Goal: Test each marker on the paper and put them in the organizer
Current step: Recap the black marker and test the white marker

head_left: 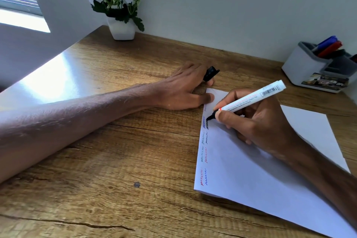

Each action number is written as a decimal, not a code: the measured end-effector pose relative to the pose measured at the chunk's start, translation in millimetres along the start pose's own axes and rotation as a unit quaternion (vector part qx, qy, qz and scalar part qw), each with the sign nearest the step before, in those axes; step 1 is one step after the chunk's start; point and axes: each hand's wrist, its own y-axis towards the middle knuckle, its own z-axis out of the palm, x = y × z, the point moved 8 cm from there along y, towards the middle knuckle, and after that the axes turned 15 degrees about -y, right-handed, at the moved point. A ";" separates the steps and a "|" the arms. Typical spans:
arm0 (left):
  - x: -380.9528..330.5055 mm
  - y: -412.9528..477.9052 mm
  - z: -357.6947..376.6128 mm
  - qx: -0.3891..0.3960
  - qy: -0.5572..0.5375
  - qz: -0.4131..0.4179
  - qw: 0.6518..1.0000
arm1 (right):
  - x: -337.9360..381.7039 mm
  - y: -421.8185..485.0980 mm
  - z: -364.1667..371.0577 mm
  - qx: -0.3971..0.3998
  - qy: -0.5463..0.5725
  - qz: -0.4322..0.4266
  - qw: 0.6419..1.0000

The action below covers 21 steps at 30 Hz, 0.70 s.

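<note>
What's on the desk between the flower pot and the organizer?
Nothing: in the head view, the stretch of desk between the flower pot and the organizer is bare wood.

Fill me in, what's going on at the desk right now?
A person is testing a black marker: the right hand grips it with the tip on the paper, drawing a squiggle beside red and blue ones. The left hand rests at the paper's corner, holding the black cap. A blue marker and a red marker already stand in the organizer at the back right.
</note>
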 end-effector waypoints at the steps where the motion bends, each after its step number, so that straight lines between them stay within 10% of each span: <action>1: 0.1 0.4 -0.1 -0.002 -0.001 0.005 1.000 | -0.3 -0.1 -0.3 -0.002 0.001 0.004 1.000; 21: 3.4 0.8 0.4 0.005 0.001 -0.009 1.000 | -28.0 3.0 -26.5 -0.112 0.181 0.075 0.974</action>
